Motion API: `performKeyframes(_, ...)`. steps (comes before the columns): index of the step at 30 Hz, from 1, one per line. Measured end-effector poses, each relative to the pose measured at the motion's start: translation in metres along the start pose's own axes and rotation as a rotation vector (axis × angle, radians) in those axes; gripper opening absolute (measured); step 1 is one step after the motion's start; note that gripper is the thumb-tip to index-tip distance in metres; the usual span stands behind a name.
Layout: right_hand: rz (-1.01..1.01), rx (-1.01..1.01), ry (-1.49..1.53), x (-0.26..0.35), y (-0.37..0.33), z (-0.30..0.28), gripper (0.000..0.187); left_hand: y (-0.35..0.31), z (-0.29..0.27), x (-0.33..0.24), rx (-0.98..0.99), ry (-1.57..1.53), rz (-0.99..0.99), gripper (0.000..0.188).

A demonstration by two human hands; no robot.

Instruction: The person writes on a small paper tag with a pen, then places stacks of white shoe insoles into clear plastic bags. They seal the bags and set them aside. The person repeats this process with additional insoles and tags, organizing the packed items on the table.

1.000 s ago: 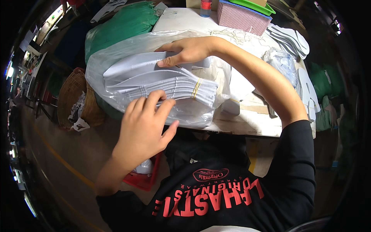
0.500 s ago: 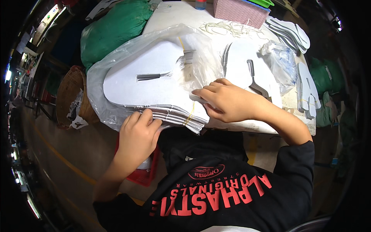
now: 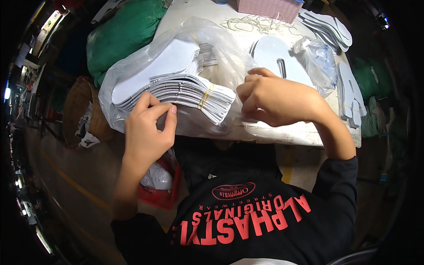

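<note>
Banded stack of white insole cutouts (image 3: 176,90) inside clear plastic bag (image 3: 132,66) on table (image 3: 282,132) edge; left hand (image 3: 148,130) curled against stack's near side, right hand (image 3: 274,99) pinching bag beside it.

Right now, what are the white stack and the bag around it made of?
Stack: probably thin card or fibreboard, matte white; the layered sheet edges show, held by a rubber band. Bag: clear, shiny plastic film, crinkled and see-through.
</note>
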State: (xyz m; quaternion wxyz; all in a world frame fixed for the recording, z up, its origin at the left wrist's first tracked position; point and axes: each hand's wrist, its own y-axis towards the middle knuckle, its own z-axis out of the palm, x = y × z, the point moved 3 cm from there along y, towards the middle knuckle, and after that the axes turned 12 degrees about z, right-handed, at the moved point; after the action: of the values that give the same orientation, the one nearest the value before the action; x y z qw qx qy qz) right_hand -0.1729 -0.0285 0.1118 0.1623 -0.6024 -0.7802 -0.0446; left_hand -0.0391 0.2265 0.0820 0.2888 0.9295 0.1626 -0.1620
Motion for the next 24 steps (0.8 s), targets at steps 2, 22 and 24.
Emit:
performKeyframes(2,-0.084,0.014,0.145,0.012,-0.01,-0.004,0.006,0.006,-0.005,0.0,-0.012,0.001,0.037,0.015)
performKeyframes(22,0.006,-0.473,0.293,0.035,0.012,0.0,0.037,-0.007,-0.067,-0.017,0.616,0.004,-0.174,0.018)
performKeyframes(24,0.014,-0.639,0.29,0.043,0.042,0.017,0.048,0.005,-0.066,0.003,0.658,0.14,-0.275,0.024)
